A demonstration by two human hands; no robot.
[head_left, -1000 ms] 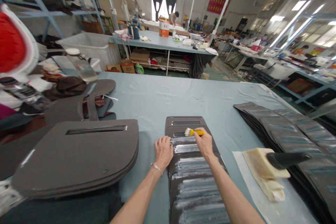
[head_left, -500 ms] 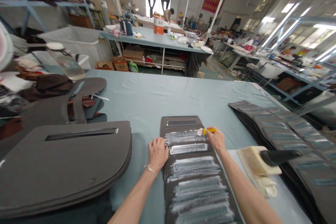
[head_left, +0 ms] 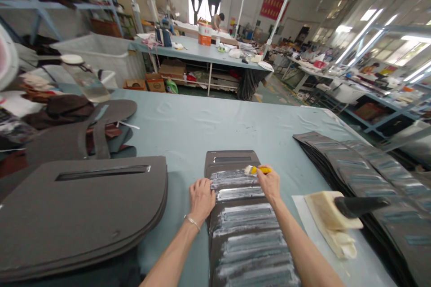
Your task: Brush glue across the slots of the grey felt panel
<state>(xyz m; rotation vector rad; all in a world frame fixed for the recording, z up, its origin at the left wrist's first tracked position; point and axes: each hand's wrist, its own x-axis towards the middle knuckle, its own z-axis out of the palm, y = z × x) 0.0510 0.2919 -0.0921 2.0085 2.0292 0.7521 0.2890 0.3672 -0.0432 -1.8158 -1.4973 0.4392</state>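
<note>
A row of overlapping dark slotted leather panels (head_left: 247, 237) lies on the blue-grey table (head_left: 188, 130) in front of me, most smeared with white glue. My left hand (head_left: 201, 199) presses flat on the left edge of the panels, fingers spread. My right hand (head_left: 268, 184) is closed on a small yellow-handled brush (head_left: 256, 170), whose bristles touch the glue-streaked panel near the far end of the row. The farthest panel (head_left: 232, 158) is bare of glue.
A stack of large grey slotted boards (head_left: 81, 206) lies at the left. Fanned dark panels (head_left: 370, 166) run along the right edge. A cream glue block with a black handle (head_left: 336, 213) rests on white paper at the right. Clutter and a clear bottle (head_left: 85, 80) sit far left.
The brush first swept right across the panel's far part, then came back a little to the left. My left hand stayed pressed on the panels' left edge.
</note>
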